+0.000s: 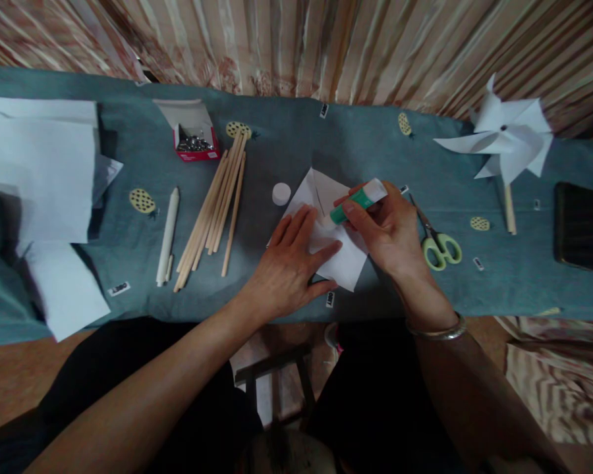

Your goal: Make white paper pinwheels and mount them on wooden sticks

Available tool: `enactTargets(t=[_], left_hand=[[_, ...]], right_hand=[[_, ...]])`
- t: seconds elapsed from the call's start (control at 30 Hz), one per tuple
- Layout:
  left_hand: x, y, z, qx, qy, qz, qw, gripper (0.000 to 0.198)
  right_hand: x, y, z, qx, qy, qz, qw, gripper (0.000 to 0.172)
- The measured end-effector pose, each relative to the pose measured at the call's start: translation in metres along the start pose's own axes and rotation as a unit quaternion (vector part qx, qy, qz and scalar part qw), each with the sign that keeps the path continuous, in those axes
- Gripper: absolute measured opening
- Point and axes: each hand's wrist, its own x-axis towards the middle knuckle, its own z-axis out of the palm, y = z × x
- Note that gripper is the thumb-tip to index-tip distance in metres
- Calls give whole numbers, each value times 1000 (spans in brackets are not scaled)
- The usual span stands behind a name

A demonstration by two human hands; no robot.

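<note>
head: right hand holds glue stick, left hand on paper.

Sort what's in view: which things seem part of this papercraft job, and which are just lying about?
Likely belonging: green glue stick in right hand; white paper under left hand; white cap; green-handled scissors; wooden sticks; box of small metal pieces; paper sheets; paper pinwheel.

Seemingly lying about: smartphone; perhaps white pen.

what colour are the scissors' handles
The scissors' handles are light green, seen in the head view.

Likely a home: curtain, patterned tablecloth
</note>
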Motion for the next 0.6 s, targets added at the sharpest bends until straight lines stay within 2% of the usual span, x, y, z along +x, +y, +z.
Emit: enactTargets(t=[0.4, 0.6], left_hand=[[0, -1, -1, 2, -8, -4, 1000, 64], [-3, -6, -9, -23, -3, 10, 1000, 54]], right_hand=[[2, 3, 4, -46, -12, -30, 998, 22], [2, 0, 6, -43, -12, -39, 998, 22]])
